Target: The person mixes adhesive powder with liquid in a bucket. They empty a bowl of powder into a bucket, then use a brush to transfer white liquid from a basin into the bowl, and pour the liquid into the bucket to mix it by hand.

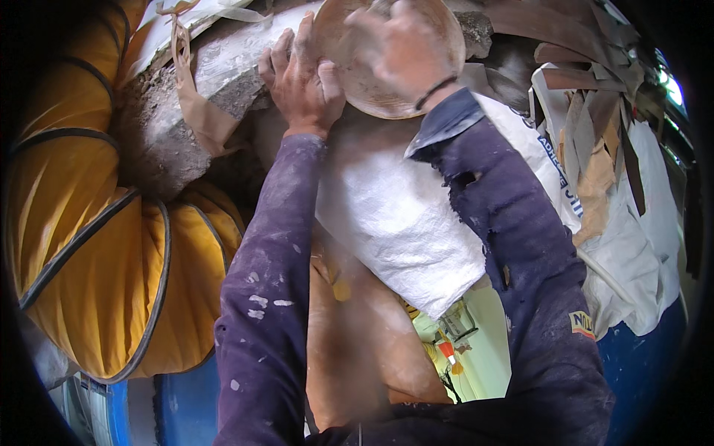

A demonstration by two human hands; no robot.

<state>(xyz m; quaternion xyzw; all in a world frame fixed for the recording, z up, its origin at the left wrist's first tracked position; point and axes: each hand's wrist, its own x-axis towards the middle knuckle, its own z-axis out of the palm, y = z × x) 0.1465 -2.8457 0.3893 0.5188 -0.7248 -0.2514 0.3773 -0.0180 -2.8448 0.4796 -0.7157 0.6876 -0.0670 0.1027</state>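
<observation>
A round, tan, dusty dish or disc (pixel 365 92) is at the top centre; its upper edge is cut off by the picture. My left hand (pixel 307 83) is at its left rim, with the thumb over the face and the fingers along the outside. Over the dish's face, my right hand (pixel 410 50) is blurred by motion, its fingers curled. Whether it holds anything is hidden by the blur. A dark band circles the right wrist. Just below the dish hangs a white woven sheet or sack (pixel 401 206), between my purple sleeves.
A large yellow ribbed ventilation duct (pixel 72 234) bends along the left. Dusty grey rubble (pixel 162 128) lies beside it, with a torn tan strip (pixel 203 114). Torn strips (pixel 591 122) and white sacks (pixel 636 267), one printed, crowd the right. Blue surfaces (pixel 187 401) show below.
</observation>
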